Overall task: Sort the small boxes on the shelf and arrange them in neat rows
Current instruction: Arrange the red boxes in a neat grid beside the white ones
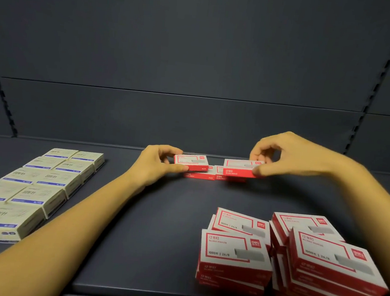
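**A:** Where are the boxes that are being handled?

**B:** Near the back edge of the shelf [158, 227], about midway along it. The left hand [157, 165] pinches the left red box [191, 162] at its left end, with the thumb on the near side and the fingers curled over the far side. The right hand [280, 155] clamps the right red box [241, 168] at its right end the same way.

**A:** Which way do they lie?

**B:** Both are flat with the printed white face up. Their long axes run along the back edge, and a red long side faces the front edge. They sit over the bottom boxes [198, 175], which lie the same way. I cannot tell whether they touch.

**A:** Any writing?

**B:** It is too small to read on the held ones. The red pile [234, 250] at the front right corner is loosely stacked and skewed. It shows "deli" on a red square, "订书钉" and "1000 | 24/6" beside a grey staple strip.

**A:** And on the left?

**B:** The cream boxes [37, 181] stand in two tidy rows running from the front edge toward the back. Each is marked "回形针" above a blue band.
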Action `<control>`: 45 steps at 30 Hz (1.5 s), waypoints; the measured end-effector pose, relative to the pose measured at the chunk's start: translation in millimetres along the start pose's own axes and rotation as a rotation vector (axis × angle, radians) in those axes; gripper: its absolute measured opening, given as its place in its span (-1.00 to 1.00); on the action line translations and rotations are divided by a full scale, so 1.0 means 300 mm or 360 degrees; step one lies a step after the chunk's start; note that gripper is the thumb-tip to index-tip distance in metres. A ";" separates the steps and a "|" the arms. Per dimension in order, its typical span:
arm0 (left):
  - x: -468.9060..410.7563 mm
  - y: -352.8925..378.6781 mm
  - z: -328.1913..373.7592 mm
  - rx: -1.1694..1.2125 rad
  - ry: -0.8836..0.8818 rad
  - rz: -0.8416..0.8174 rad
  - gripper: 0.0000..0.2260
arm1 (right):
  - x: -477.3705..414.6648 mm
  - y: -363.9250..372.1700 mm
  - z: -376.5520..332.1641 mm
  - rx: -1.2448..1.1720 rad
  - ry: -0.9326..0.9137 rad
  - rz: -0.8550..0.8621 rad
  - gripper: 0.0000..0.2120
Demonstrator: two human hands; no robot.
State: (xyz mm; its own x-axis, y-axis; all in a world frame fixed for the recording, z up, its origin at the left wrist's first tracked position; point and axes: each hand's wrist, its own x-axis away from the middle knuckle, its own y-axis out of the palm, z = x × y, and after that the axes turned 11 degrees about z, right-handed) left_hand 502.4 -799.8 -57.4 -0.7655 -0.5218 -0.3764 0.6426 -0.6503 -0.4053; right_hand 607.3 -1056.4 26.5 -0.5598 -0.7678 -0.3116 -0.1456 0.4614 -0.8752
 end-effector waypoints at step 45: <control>0.069 0.030 0.123 0.0402 0.0168 -0.0041 -0.69 | -0.006 0.136 0.137 -0.0103 -0.0094 0.0389 -0.72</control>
State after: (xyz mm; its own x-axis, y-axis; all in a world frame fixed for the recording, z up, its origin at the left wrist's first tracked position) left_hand 491.1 -836.7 -38.0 -0.7653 -0.4513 -0.4589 0.5840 -0.7866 -0.2005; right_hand 635.8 -1054.4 -23.8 -0.5364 -0.6537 -0.5339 -0.0644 0.6624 -0.7464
